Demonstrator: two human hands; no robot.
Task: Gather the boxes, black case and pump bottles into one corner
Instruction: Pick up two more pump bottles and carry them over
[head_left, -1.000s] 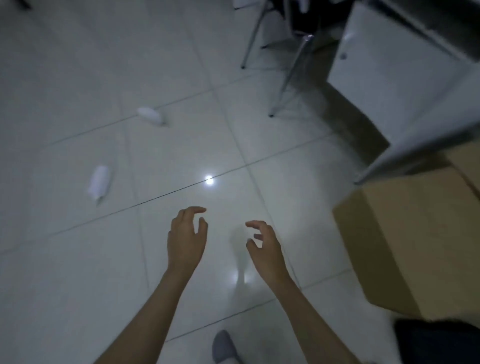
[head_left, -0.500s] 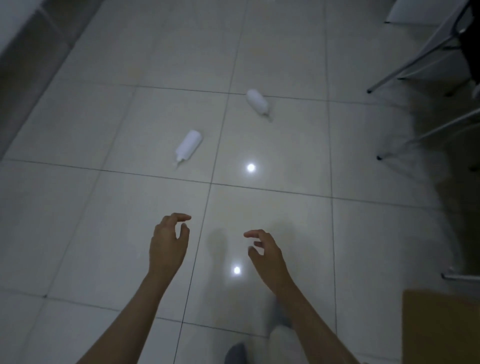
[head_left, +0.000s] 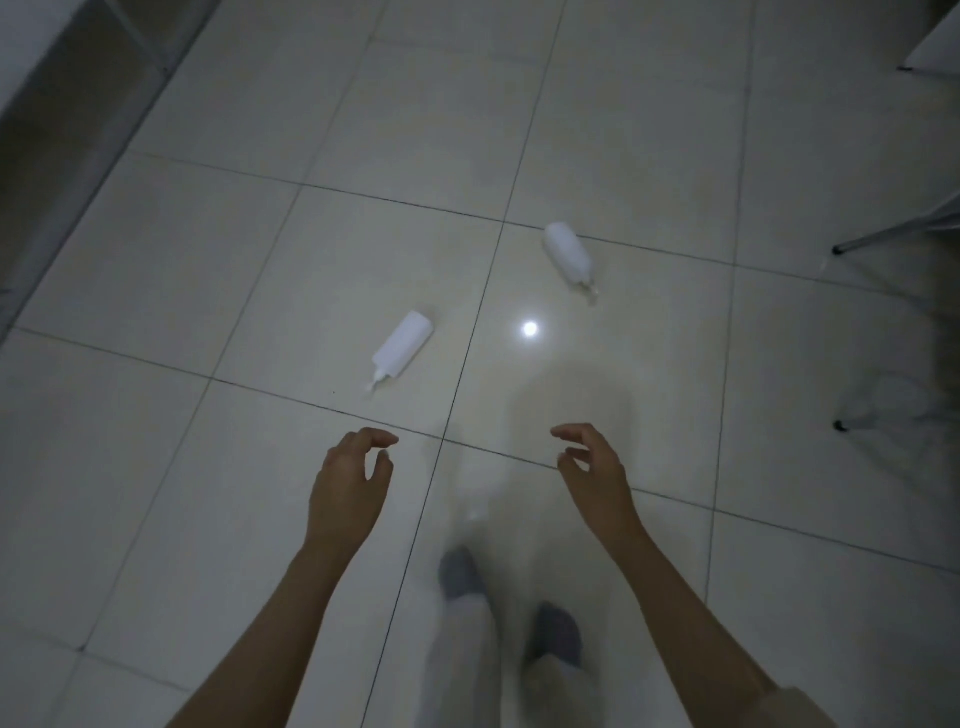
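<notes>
With the two white pump bottles, one (head_left: 402, 344) mid-frame and one (head_left: 569, 253) up right, now lying nearer on the tiled floor (head_left: 208, 260), the left hand (head_left: 349, 486) and right hand (head_left: 595, 470) are reaching empty, fingers loosely curled, so pickup is looking imminent.

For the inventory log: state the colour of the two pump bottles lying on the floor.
Both pump bottles are plain white, seen in the head view.

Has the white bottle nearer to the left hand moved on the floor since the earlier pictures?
No. The nearer white bottle lies on the same floor tile, just above the same grout line, nozzle toward it. Only the camera moved.
</notes>
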